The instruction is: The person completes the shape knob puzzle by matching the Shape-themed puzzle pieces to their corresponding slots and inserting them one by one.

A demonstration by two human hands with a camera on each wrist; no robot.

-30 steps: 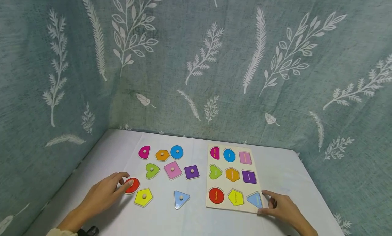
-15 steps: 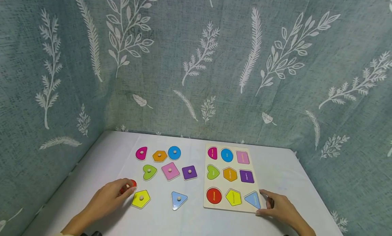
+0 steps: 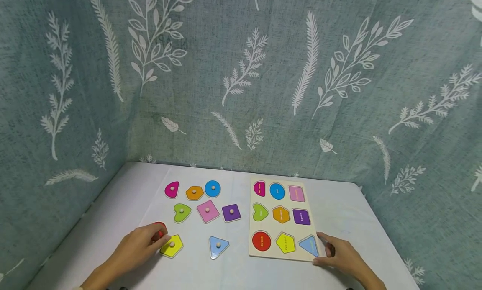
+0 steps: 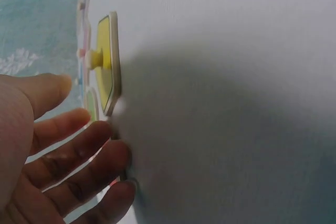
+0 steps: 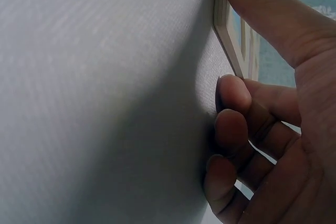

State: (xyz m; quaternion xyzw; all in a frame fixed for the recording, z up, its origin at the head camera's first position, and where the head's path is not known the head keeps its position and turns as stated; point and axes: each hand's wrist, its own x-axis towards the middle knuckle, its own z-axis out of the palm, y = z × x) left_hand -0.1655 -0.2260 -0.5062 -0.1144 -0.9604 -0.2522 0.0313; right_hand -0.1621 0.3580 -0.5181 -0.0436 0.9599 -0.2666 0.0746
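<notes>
My left hand [image 3: 137,244] is over the red round knobbed piece [image 3: 160,234], which it mostly covers, with the fingertips close to the yellow pentagon piece [image 3: 175,250]. In the left wrist view the thumb and fingers are spread apart, and a gap separates the thumb from the pentagon's knob [image 4: 94,59]. At the near right corner of the wooden shape puzzle board [image 3: 272,227], my right hand [image 3: 340,256] holds the board, thumb on the front edge and index finger along the side. Its other fingers curl in beside the board [image 5: 231,48] in the right wrist view.
Several more knobbed pieces lie left of the board, among them a blue triangle [image 3: 217,250], a purple square [image 3: 227,217], a pink square [image 3: 203,214] and a green heart [image 3: 180,216]. Leaf-patterned cloth [image 3: 211,147] walls surround the white table [image 3: 241,277].
My left hand has moved slightly right and nearer, from the red round piece toward the yellow pentagon. The right hand stays at the board's corner. The whole head view has shifted a little left.
</notes>
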